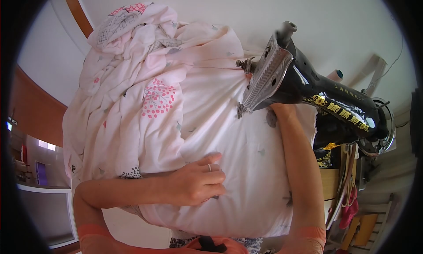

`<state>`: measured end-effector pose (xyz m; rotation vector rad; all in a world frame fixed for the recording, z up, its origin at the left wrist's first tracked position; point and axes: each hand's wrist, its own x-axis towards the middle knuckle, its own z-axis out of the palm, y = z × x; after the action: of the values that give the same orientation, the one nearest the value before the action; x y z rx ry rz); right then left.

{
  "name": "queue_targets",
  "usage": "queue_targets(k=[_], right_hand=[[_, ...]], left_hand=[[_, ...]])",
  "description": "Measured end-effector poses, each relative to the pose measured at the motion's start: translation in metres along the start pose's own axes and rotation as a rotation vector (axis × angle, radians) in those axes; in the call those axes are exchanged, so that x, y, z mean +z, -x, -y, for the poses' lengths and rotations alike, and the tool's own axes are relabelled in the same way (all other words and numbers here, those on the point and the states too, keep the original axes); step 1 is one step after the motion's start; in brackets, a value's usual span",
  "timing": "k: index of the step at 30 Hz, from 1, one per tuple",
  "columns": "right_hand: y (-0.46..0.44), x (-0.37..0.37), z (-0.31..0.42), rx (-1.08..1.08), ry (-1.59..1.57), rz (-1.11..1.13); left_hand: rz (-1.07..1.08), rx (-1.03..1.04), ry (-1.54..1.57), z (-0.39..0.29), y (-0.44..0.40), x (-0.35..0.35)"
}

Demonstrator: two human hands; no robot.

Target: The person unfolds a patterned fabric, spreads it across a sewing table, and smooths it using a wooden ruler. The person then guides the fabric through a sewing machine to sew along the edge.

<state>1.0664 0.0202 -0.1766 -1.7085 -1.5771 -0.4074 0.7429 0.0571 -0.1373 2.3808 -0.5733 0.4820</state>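
A large white and pale pink printed cloth (220, 135) lies spread and bunched under the black sewing machine (317, 84). My left hand (200, 181), with a ring on one finger, rests on the cloth's near middle. Its fingers are curled in and closed on the fabric. My right hand (281, 108) reaches in behind the machine's head, on the cloth close to the needle area. Only the wrist side of it shows; its fingers are hidden by the machine. The metal face plate (269, 73) stands over the cloth.
A handwheel (379, 126) is at the machine's right end. A thread spool (336, 74) stands behind the machine. Scissors (349, 190) and a red cloth (349, 207) hang at the right. A white-framed cabinet (46, 214) is at the lower left.
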Motion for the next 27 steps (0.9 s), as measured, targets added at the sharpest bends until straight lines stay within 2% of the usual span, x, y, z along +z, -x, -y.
queue_targets(k=[7, 13, 16, 19, 24, 27], right_hand=[[-0.014, -0.012, 0.011, -0.124, 0.076, -0.003], [-0.015, 0.006, -0.008, 0.043, -0.262, -0.038], [-0.015, 0.01, -0.02, -0.007, -0.192, -0.031], [-0.017, 0.011, -0.02, 0.023, -0.269, -0.023], [-0.021, 0.009, -0.019, 0.152, -0.659, -0.009], [-0.027, 0.011, -0.018, 0.213, -1.149, 0.015]], left_hand=[[0.034, -0.022, 0.013, 0.007, -0.004, -0.004], [0.019, -0.026, -0.006, 0.011, -0.007, -0.005], [0.019, -0.027, -0.012, 0.014, -0.008, -0.005], [0.011, -0.033, -0.011, 0.015, -0.01, -0.005], [0.001, -0.042, -0.022, 0.022, -0.013, -0.004], [-0.002, -0.049, -0.029, 0.025, -0.015, -0.005]])
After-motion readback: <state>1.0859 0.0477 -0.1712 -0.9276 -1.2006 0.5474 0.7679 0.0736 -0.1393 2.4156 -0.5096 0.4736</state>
